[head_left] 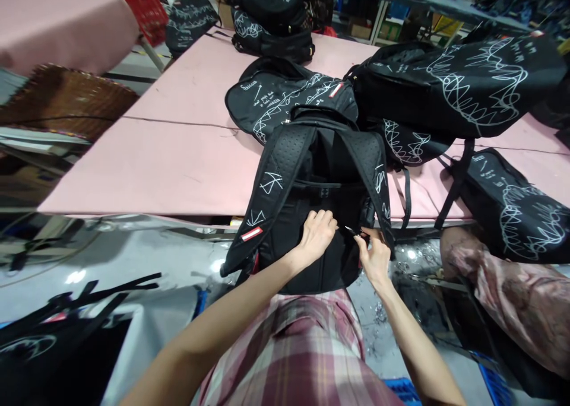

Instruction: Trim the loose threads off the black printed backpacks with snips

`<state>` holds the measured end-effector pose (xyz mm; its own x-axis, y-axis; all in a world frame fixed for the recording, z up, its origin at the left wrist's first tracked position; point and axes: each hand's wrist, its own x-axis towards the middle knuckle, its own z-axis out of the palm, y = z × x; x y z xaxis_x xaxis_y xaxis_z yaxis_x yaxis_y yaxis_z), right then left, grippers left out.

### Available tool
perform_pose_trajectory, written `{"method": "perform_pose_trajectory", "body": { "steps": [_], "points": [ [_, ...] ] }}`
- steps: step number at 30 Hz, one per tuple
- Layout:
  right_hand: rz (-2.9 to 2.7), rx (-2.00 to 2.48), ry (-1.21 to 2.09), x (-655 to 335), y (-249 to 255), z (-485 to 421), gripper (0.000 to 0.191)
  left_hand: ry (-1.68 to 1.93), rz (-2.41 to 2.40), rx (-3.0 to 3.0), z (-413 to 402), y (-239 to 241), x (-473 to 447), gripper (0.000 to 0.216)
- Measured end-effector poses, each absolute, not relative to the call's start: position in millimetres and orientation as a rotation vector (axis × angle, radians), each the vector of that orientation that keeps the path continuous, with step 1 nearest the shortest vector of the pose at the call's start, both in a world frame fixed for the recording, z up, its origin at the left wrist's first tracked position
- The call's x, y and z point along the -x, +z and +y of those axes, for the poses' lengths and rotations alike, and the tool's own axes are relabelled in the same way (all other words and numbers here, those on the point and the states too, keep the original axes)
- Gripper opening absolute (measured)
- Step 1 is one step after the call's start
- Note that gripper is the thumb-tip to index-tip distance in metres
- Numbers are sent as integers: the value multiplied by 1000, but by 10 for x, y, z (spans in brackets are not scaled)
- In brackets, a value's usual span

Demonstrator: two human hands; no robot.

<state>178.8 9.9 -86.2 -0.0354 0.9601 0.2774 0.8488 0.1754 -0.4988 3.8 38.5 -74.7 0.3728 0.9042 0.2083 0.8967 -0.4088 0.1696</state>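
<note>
A black backpack (312, 174) with white scribble print hangs over the near edge of the pink table (178, 156), its back panel and two padded shoulder straps facing me. My left hand (317, 235) presses on the lower back panel with fingers curled, pinching the fabric. My right hand (374, 253) is closed on a small dark tool (354, 232), perhaps thread snips, whose tip points at the fabric beside my left fingers.
Several more black printed backpacks (458, 85) lie on the table at the right and back. A red crate (138, 2) stands at the far left. Black straps (89, 293) lie on grey sheeting at lower left. Pink patterned cloth (512, 293) sits at right.
</note>
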Motion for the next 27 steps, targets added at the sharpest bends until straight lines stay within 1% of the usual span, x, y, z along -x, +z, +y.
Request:
{"method": "perform_pose_trajectory", "body": {
  "steps": [3, 6, 10, 15, 18, 21, 23, 25, 27],
  "points": [
    [-1941, 1591, 149, -1761, -918, 118, 22, 531, 1676, -2597, 343, -814, 17, 24],
    [-2029, 1488, 35, -1689, -955, 137, 17, 688, 1714, -2579, 284, -889, 101, 23],
    [-2150, 1466, -77, -1532, -933, 149, 17, 847, 1749, -2504, 238, -940, 159, 20],
    [-2278, 1499, -152, -1389, -900, 174, 19, 885, 1743, -2472, 237, -950, 147, 21],
    [-2308, 1512, -139, -1375, -899, 198, 18, 857, 1743, -2469, 261, -955, 133, 22],
    [-2252, 1552, -27, -1394, -887, 178, 17, 825, 1753, -2403, 260, -923, 153, 24],
    [-2203, 1591, 123, -1440, -876, 97, 17, 717, 1717, -2326, 220, -838, 200, 26],
    [-2188, 1597, 373, -1536, -871, -54, 15, 445, 1448, -2273, 151, -664, 252, 36],
    [-2150, 1552, 743, -1693, -873, -254, 15, 178, 1048, -2251, 86, -402, 256, 42]
  ]
}}
